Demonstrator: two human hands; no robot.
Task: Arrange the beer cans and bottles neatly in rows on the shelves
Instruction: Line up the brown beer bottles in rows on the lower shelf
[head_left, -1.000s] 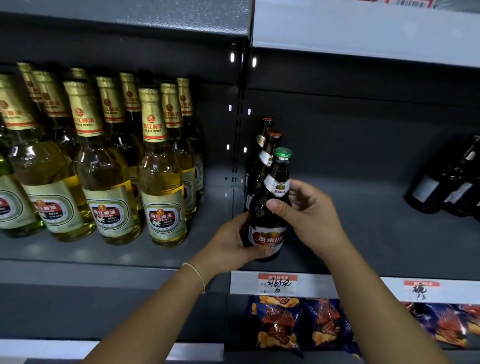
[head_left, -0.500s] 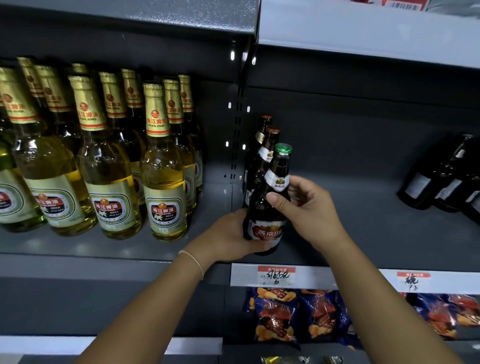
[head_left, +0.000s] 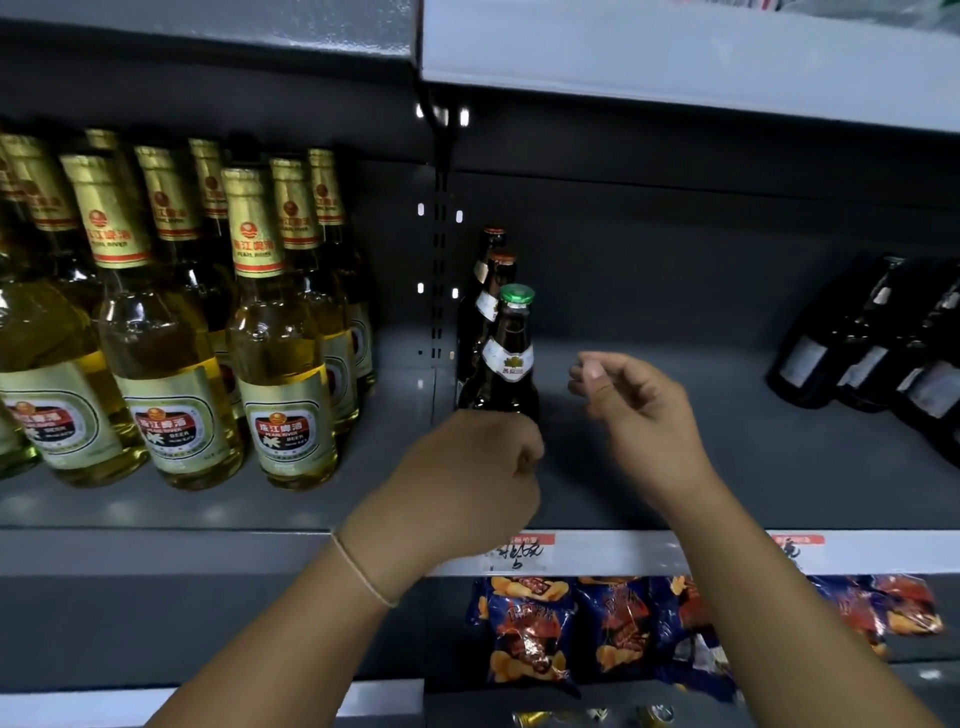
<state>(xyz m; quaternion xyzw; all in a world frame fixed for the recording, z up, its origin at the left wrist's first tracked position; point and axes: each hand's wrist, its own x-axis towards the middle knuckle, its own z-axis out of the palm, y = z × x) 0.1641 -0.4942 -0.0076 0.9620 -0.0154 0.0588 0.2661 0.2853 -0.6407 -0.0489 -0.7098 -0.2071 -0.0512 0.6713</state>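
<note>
A dark brown beer bottle with a green cap (head_left: 511, 358) stands upright at the left end of the right shelf bay (head_left: 727, 467), in front of two more brown bottles (head_left: 491, 270) lined up behind it. My left hand (head_left: 467, 478) is in front of this bottle's lower part with its fingers curled; the bottle's base is hidden behind it, so contact cannot be made out. To the right of the bottle, my right hand (head_left: 639, 415) hovers apart from it, fingers loosely bent and holding nothing.
Several clear bottles of yellow beer with gold foil necks (head_left: 280, 364) stand in rows in the left bay. Dark bottles (head_left: 872, 353) stand at the far right. Price tags (head_left: 524, 551) line the shelf edge, with snack bags (head_left: 535, 629) on the shelf below.
My right hand has let go of the green-capped bottle's neck and pulled away to the right. My left hand has slid in front of the bottle's base. The bottle stands in the row.
</note>
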